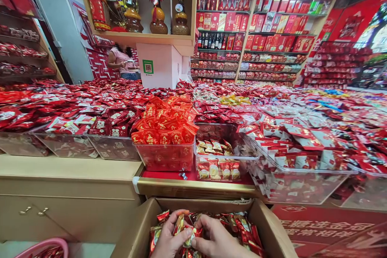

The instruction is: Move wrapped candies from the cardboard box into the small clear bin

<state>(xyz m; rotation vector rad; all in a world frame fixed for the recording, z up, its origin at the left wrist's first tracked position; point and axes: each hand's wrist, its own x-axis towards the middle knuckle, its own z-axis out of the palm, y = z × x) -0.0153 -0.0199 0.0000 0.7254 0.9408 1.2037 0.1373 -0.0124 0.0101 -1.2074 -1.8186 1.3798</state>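
Both hands are inside an open cardboard box (273,225) full of small red-and-gold wrapped packets (243,227). Between thumb and fingers, my left hand (172,238) grips a packet (179,223) with a yellow picture on it. My right hand (213,236) is closed at its side, thumb and forefinger pinching the red-and-gold packets at the fingertips. The fingers partly cover how many packets they hold. Just beyond the box, a clear plastic bin (199,159) is partly filled with similar packets (219,169), stood in rows.
Left of that bin, another clear bin (165,157) is heaped with bright red packets (165,123). On the right, a large bin (302,181) holds white-and-red packets. Silvery scraps (183,175) lie on the red ledge. A pink basket (59,242) is at lower left; a person (123,62) stands behind.
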